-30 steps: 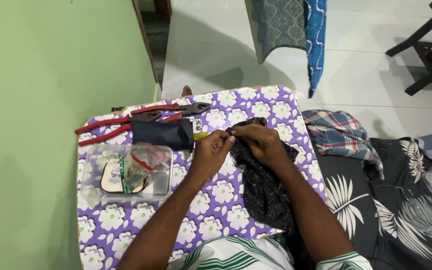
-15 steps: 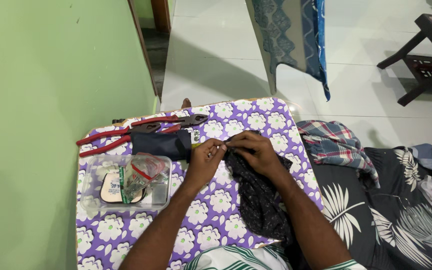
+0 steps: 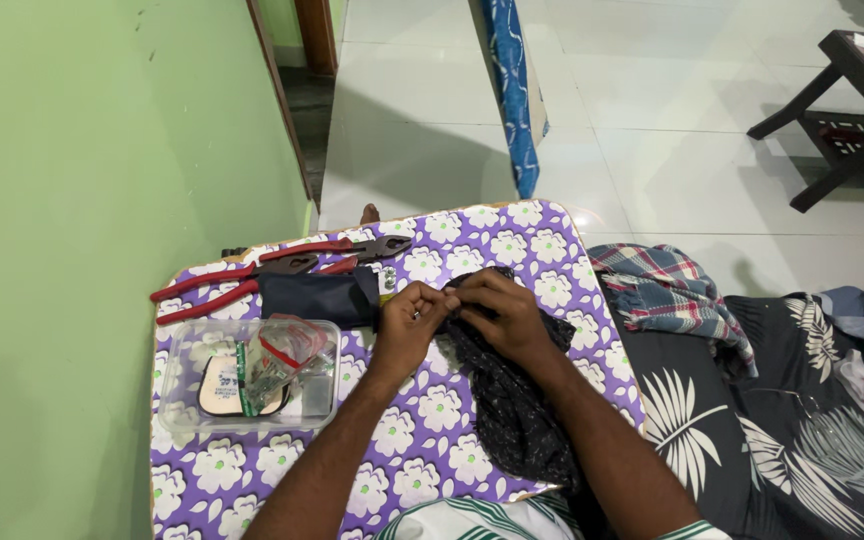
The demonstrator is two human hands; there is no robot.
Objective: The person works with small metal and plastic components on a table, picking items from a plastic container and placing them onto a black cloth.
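A dark speckled cloth [image 3: 512,400] lies across a small table with a purple flowered cover [image 3: 432,410]. My left hand [image 3: 407,325] and my right hand [image 3: 497,310] meet at the cloth's top edge, both pinching it with fingertips touching. Whether a small part sits between the fingers I cannot tell. A folded navy pouch [image 3: 317,297] lies just left of my left hand.
Two red-handled pliers [image 3: 272,268] lie at the table's far left. A clear plastic box [image 3: 247,375] with small bags stands near the left edge. A green wall is at left, a plaid cloth [image 3: 667,290] and leaf-print bedding [image 3: 782,420] at right, a dark wooden stool [image 3: 852,90] beyond.
The view has tilted slightly. Both hands stay pinched together at the cloth's top edge, drawn a little closer. The hanging blue fabric across the floor has swung.
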